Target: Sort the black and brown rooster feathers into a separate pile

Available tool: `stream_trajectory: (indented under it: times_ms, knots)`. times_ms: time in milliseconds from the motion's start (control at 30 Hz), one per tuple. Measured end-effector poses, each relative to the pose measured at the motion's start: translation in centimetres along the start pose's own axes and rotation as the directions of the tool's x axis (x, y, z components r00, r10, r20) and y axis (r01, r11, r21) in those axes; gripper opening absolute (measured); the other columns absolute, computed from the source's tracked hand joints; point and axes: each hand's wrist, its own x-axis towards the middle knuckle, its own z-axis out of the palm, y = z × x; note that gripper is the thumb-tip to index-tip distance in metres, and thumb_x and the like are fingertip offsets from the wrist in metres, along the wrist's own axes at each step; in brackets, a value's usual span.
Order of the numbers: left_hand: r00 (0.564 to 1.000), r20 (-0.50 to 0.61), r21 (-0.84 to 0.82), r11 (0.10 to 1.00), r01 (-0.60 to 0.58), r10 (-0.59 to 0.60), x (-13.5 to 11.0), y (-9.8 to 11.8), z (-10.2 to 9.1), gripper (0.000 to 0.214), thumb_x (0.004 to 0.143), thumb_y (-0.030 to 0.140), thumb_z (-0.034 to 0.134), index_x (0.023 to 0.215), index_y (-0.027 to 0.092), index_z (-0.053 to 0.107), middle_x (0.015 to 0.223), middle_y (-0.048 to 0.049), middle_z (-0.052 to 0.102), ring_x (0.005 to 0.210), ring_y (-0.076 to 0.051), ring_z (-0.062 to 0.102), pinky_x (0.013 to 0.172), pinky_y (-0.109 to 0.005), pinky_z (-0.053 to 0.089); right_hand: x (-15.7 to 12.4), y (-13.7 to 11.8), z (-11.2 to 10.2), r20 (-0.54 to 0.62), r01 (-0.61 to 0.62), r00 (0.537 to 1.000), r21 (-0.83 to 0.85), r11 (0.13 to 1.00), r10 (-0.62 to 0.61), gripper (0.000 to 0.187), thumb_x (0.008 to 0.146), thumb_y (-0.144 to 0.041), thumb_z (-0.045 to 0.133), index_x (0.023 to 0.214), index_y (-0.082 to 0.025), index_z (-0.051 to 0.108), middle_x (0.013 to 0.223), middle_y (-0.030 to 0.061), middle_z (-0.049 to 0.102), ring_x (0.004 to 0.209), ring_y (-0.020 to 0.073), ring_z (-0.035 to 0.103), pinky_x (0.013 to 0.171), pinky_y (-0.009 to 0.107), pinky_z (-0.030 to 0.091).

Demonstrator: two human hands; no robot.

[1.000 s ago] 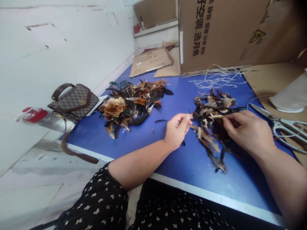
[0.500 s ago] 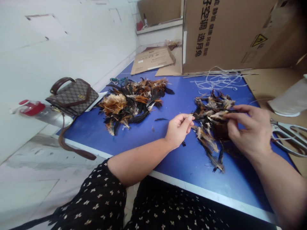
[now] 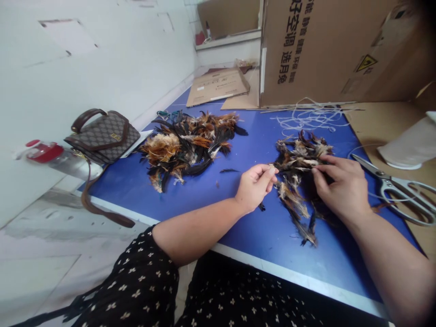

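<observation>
While the left hand (image 3: 254, 187) is pinching the tip of a small feather between thumb and forefinger, the right hand (image 3: 337, 188) is pressing its fingertips into the smaller feather pile (image 3: 299, 181) and closing on a pale quill there; whether that grip is fully shut on one feather or on several, I cannot tell. Judging by this, the step in hand is the picking and gathering of single feathers from the pile into a bunch held between the two hands. A sound next move is calling for a light, exact pinch at the quill end, so that one feather is coming away without dragging its neighbours along.

That pile is lying toward the right of the blue worktop (image 3: 190, 200), just behind the near edge, with both hands touching it. Well apart from it, nearer the left edge, a larger feather heap (image 3: 190, 145) of brown, black and orange is sitting. Scissors (image 3: 398, 188) are lying near the right edge, just beside the right hand, and loose white string (image 3: 306, 116) is trailing along the far edge in front of a big cardboard box (image 3: 327, 50). A patterned handbag (image 3: 102, 135) and a red-capped bottle (image 3: 54, 158) are resting at the left edge against the white wall (image 3: 102, 54), and flat cardboard (image 3: 218, 84) is lying at the far left corner.
</observation>
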Motion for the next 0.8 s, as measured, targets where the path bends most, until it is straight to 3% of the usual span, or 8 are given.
stream_trajectory:
  times_ms: [167,267,367,467,533,600,800]
  knots:
    - [0.998,-0.01,-0.021,0.998,0.061,-0.061,0.0,0.0,0.1,0.055,0.085,0.065,0.09,0.103,0.015,0.073,0.083,0.0006,0.069,0.06,-0.007,0.059,0.051,-0.022,0.042,0.5,-3.2,-1.0,-0.144,-0.031,0.988,0.174,0.984,0.057,0.018,0.108,-0.036,0.069,0.099,-0.022,0.077,0.111,0.0121,0.084,0.108,0.0298,0.08,0.106,0.046,0.062]
    - [0.998,-0.001,-0.042,0.997,0.06,-0.06,0.1,-0.1,0.1,0.057,0.083,0.065,0.092,0.103,0.014,0.073,0.083,0.0003,0.07,0.063,-0.008,0.063,0.056,-0.023,0.049,0.0,-3.8,-0.9,-0.156,-0.094,0.98,0.181,0.979,0.123,0.02,0.107,-0.039,0.07,0.106,-0.021,0.079,0.109,0.0108,0.084,0.102,0.0282,0.08,0.099,0.042,0.063]
    - [0.998,-0.006,-0.055,0.997,0.06,-0.06,0.1,-0.1,0.0,0.058,0.083,0.065,0.093,0.103,0.014,0.074,0.083,0.0004,0.07,0.064,-0.007,0.064,0.059,-0.023,0.05,-0.8,-3.5,-0.6,-0.15,-0.209,0.96,0.184,0.96,0.238,0.03,0.107,-0.047,0.073,0.113,-0.019,0.08,0.099,0.0079,0.082,0.085,0.0242,0.078,0.082,0.035,0.062]
    - [0.998,-0.012,-0.048,0.997,0.063,-0.064,0.1,0.0,0.0,0.057,0.084,0.065,0.092,0.103,0.014,0.073,0.082,0.0008,0.07,0.063,-0.007,0.062,0.059,-0.023,0.049,-1.1,-2.9,-0.7,-0.068,-0.246,0.963,0.17,0.954,0.26,0.039,0.11,-0.056,0.07,0.101,-0.02,0.08,0.082,0.005,0.078,0.069,0.0201,0.072,0.066,0.03,0.054]
    - [0.998,-0.009,-0.049,0.996,0.069,-0.07,0.1,-0.1,0.0,0.056,0.085,0.064,0.092,0.103,0.014,0.073,0.083,0.0008,0.07,0.063,-0.007,0.062,0.059,-0.023,0.048,-1.0,-2.8,-0.8,0.038,-0.217,0.976,0.175,0.96,0.214,0.048,0.113,-0.06,0.065,0.089,-0.02,0.078,0.076,0.0046,0.075,0.064,0.0187,0.07,0.061,0.03,0.05]
    - [0.997,-0.006,-0.06,0.995,0.078,-0.079,0.2,-0.2,0.0,0.055,0.085,0.064,0.092,0.103,0.014,0.074,0.084,0.0004,0.071,0.063,-0.007,0.062,0.059,-0.023,0.048,-1.0,-2.9,-0.9,0.115,-0.209,0.976,0.222,0.952,0.187,0.051,0.115,-0.063,0.062,0.089,-0.021,0.077,0.074,0.0043,0.075,0.061,0.0184,0.07,0.059,0.029,0.051]
    - [0.997,0.016,-0.091,0.992,0.083,-0.082,0.5,-0.6,-0.1,0.053,0.085,0.061,0.092,0.105,0.014,0.079,0.089,-0.0046,0.076,0.065,-0.008,0.062,0.058,-0.024,0.046,-1.3,-3.6,-0.7,0.19,-0.186,0.974,0.352,0.917,0.125,0.031,0.115,-0.051,0.067,0.102,-0.024,0.078,0.083,0.0034,0.079,0.064,0.0205,0.075,0.06,0.03,0.059]
